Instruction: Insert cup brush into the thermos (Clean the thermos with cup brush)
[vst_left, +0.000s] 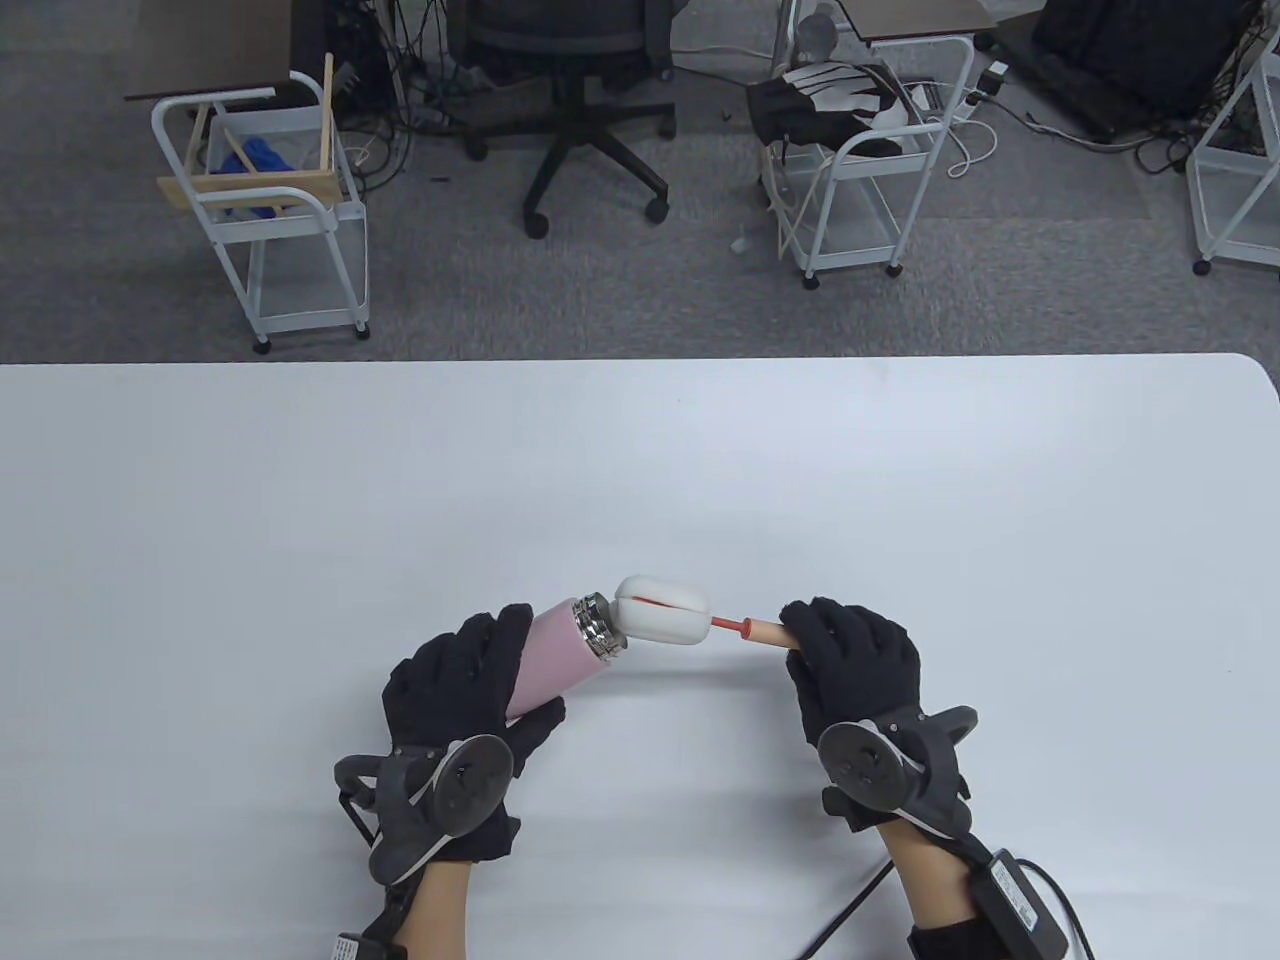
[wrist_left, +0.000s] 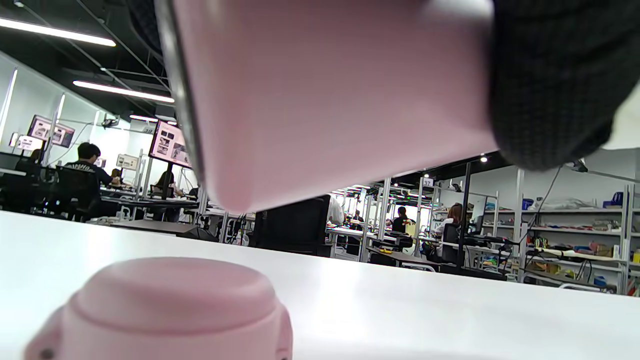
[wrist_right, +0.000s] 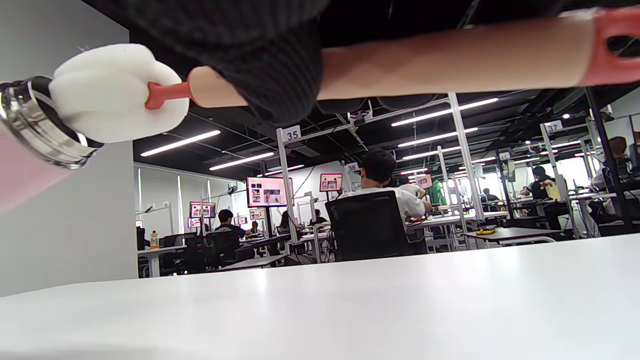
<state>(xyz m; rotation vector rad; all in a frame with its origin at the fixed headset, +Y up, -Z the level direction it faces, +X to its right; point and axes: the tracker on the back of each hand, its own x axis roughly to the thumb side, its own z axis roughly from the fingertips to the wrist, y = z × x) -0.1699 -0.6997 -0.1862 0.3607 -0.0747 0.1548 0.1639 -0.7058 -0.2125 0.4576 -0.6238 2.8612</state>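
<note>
My left hand (vst_left: 470, 690) grips a pink thermos (vst_left: 553, 672) by its body and holds it tilted above the table, its steel mouth (vst_left: 598, 623) pointing up and right. My right hand (vst_left: 850, 665) grips the wooden handle (vst_left: 768, 632) of a cup brush. The brush's white sponge head (vst_left: 660, 608) touches the thermos mouth. In the right wrist view the sponge head (wrist_right: 112, 92) sits against the steel rim (wrist_right: 37, 132), still outside it. The left wrist view shows the pink body (wrist_left: 325, 95) close up, with a gloved finger (wrist_left: 555, 80) on it.
The thermos's pink lid (wrist_left: 170, 310) stands on the white table (vst_left: 900, 480) under my left hand, seen only in the left wrist view. Beyond the table's far edge are white carts (vst_left: 270, 200) and an office chair (vst_left: 580, 110).
</note>
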